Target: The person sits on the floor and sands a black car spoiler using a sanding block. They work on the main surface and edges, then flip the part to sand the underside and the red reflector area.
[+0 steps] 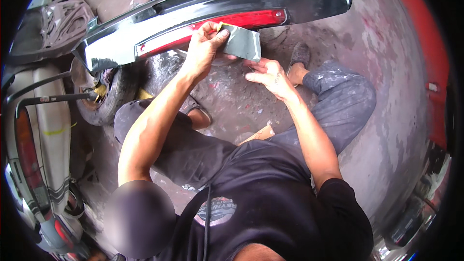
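Observation:
My left hand [202, 52] pinches a grey sheet of sandpaper [243, 43] by its left edge, with the thumb on top. A yellowish edge shows at the sheet's upper left corner. Just below the lower right corner is my right hand [274, 78], its fingers apart and the thumb stretched out; whether the fingertips touch the sheet I cannot tell. Beyond both hands lies a long dark car spoiler [309, 2] with pale, light-reflecting patches. A red light strip [258, 18] is set along its near side, partly hidden behind my left hand.
A wheel [108, 94] supports or stands under the spoiler's left end. Grey car panels with lamps [50, 111] crowd the left side. A brown cardboard piece [261, 134] lies between my legs. Red bodywork [432, 58] stands at the right on the stained concrete floor [386, 111].

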`<action>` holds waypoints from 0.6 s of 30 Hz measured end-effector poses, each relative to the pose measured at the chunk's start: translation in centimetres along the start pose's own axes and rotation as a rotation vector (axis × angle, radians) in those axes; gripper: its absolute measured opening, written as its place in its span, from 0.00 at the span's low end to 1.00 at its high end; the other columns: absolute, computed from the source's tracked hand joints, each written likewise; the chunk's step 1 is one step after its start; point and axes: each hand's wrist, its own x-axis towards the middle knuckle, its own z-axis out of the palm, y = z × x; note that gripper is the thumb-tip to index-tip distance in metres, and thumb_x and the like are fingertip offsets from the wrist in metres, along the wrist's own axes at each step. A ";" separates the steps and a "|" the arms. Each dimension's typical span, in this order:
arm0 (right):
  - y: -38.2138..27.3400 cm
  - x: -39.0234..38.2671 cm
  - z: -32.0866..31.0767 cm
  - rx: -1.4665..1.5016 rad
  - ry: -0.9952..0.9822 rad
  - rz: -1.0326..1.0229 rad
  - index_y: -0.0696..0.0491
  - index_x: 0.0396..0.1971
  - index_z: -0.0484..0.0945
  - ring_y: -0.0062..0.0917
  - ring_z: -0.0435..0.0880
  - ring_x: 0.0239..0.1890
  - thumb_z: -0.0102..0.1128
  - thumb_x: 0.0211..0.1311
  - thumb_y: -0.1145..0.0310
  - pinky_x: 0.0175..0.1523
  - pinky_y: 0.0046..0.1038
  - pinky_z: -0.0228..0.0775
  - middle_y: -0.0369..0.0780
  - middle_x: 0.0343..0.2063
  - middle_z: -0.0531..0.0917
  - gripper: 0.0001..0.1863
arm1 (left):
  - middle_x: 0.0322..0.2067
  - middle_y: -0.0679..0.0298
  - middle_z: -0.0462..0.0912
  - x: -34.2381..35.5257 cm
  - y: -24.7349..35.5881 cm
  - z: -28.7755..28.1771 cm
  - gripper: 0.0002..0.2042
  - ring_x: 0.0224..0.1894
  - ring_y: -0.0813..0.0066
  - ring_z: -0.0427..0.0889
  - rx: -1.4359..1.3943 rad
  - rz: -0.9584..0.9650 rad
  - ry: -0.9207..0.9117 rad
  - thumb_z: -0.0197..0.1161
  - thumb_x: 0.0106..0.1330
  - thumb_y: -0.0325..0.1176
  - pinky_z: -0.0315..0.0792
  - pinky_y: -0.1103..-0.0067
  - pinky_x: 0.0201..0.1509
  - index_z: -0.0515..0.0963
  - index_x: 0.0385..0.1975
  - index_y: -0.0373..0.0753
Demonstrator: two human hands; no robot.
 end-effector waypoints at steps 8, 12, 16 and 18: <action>-1.0 -0.2 0.6 -0.520 0.284 -0.304 0.57 0.50 0.89 0.26 0.84 0.58 0.69 0.65 0.73 0.65 0.28 0.72 0.44 0.54 0.87 0.15 | 0.45 0.58 0.83 0.1 0.5 -0.3 0.10 0.45 0.69 0.86 -0.046 -0.054 0.071 0.61 0.77 0.29 0.89 0.66 0.48 0.72 0.52 0.38; -2.1 -0.2 -0.1 0.227 0.212 -0.128 0.60 0.61 0.81 0.32 0.85 0.57 0.66 0.69 0.69 0.65 0.35 0.76 0.45 0.55 0.85 0.22 | 0.44 0.59 0.83 -0.2 -0.1 -0.1 0.10 0.45 0.68 0.86 -0.041 -0.065 -0.025 0.62 0.76 0.29 0.88 0.65 0.49 0.73 0.53 0.37; -5.2 -0.5 1.3 0.846 0.056 -0.084 0.60 0.69 0.71 0.30 0.85 0.56 0.65 0.70 0.70 0.66 0.37 0.77 0.44 0.55 0.83 0.29 | 0.47 0.59 0.83 -0.8 -0.9 -0.7 0.11 0.47 0.68 0.86 -0.037 -0.094 -0.131 0.63 0.77 0.31 0.87 0.64 0.53 0.75 0.53 0.36; -5.0 -0.5 1.1 0.644 0.161 -0.043 0.61 0.65 0.73 0.30 0.86 0.55 0.68 0.69 0.70 0.62 0.37 0.80 0.43 0.53 0.84 0.27 | 0.51 0.59 0.82 -1.2 -0.6 -0.6 0.11 0.49 0.68 0.86 -0.014 -0.110 -0.203 0.63 0.78 0.33 0.86 0.62 0.56 0.75 0.54 0.36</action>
